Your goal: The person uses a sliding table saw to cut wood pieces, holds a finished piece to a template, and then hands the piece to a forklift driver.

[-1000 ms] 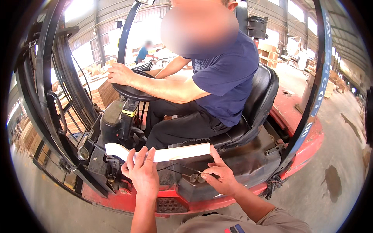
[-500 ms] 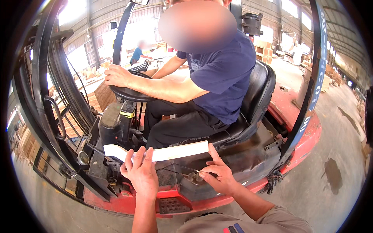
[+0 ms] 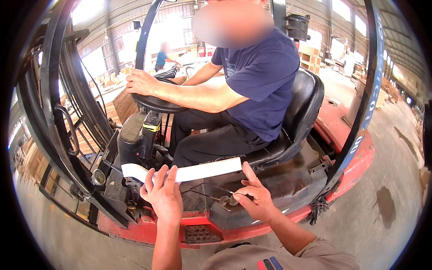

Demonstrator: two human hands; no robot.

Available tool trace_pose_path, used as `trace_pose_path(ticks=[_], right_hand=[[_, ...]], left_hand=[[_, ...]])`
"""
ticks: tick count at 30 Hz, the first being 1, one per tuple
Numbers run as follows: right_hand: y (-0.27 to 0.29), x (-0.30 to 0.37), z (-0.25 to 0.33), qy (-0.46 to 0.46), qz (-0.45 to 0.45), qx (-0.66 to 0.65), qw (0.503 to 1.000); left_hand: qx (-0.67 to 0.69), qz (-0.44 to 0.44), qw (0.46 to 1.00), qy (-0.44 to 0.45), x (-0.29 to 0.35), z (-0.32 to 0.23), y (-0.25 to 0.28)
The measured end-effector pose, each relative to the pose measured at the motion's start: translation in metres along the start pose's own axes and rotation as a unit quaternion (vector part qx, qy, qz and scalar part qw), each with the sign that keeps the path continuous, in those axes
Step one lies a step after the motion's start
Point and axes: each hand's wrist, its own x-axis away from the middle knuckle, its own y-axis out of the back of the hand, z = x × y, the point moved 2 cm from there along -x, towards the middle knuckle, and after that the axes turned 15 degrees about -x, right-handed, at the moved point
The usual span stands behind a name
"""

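A long white sheet of paper, seen nearly edge-on and curled at its left end, rises in front of me. My left hand grips it from below, fingers on its near side. Close to the paper's right end, my right hand has its index finger raised. Between that hand's thumb and other fingers is a thin dark wire-framed thing, seemingly glasses, with two slim arms pointing left and two small round parts. Beyond the paper, a person in a dark blue shirt sits on a forklift, one hand on the steering wheel.
The forklift's red body and footstep are just below my hands. Its mast rises at the left, a dark post at the right. Another person stands far back near boxes. Concrete floor extends right.
The paper's right end has risen slightly, and the right hand with the wire-framed thing has moved a little up and right. The forklift and its driver sit slightly farther right in view.
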Motion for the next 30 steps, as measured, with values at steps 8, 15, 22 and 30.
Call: trace_pose_path(ticks=[8,15,22,30], right_hand=[[0.005,0.001,-0.004,-0.012,0.004,-0.019,1.000],[0.005,0.003,-0.006,-0.016,0.025,-0.023,0.999],[0.003,0.007,-0.006,-0.021,0.030,-0.039,0.999],[0.003,0.011,-0.008,-0.036,0.031,-0.039,0.998]], left_hand=[[-0.004,0.002,1.000,0.004,0.001,-0.001,0.003],[0.001,0.000,1.000,0.002,0.003,-0.002,0.001],[-0.001,0.007,1.000,0.007,0.005,-0.004,0.001],[0.001,0.017,1.000,0.011,0.009,-0.002,-0.001]])
